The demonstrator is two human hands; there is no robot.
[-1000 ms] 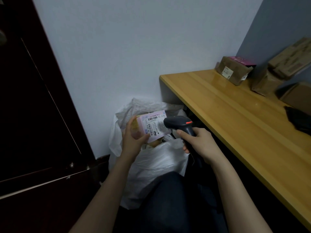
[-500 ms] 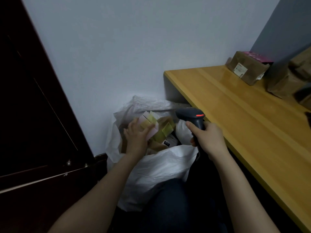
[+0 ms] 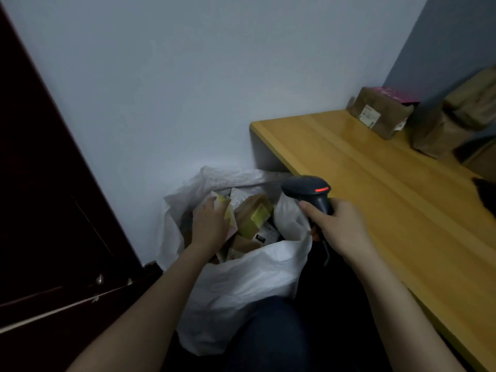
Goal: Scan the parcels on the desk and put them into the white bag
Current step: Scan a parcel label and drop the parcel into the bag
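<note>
Dim bluish light, soft glare on the desk (image 3: 357, 127), door (image 3: 40, 183) nearly black, edges bent and slightly blurred.

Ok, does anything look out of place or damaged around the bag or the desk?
Nothing looks spilled or damaged. Parcels in the white bag lie jumbled at angles. The left hand holds the pink parcel there; the right hand grips the scanner. The brown parcels at the far end of the desk are too blurred to judge.
</note>
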